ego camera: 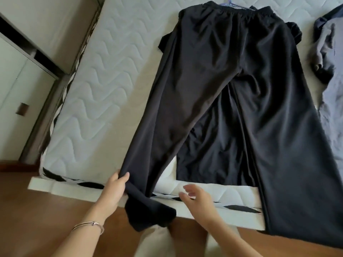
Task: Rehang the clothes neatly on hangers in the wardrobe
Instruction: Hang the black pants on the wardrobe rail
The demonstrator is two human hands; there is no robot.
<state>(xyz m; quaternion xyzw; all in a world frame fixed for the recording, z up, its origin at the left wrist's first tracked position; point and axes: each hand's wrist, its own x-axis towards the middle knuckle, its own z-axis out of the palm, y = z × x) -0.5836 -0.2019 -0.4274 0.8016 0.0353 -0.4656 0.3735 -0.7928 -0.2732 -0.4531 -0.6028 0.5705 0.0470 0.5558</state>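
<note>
Trousers (213, 80), black and wide-legged, lie spread on the quilted mattress (96, 86), waistband at the far end and both legs running toward the person, their hems spilling over the near edge above the wooden floor (37, 210). The left hand (114, 190) grips the outer edge of the leg on its side just above the hem, fingers curled round the cloth, so the hem droops in a soft bunch below the palm. The right hand (196, 198) hovers near that leg with fingers spread and loosely bent, holding nothing. The cloth looks thin, light and smooth with a faint sheen (likely slippery over a hanger bar), and it hangs limp wherever unsupported, so a single-point grip would probably let it sag and twist. Better holds, I judge, are the two hems pinched together or the gathered elastic waistband, which looks thicker. A purple hanger hook (229, 1) shows beyond the waistband, another dark garment (295, 31) lies under the trousers, and a grey garment (330, 58) lies apart at the right.
</note>
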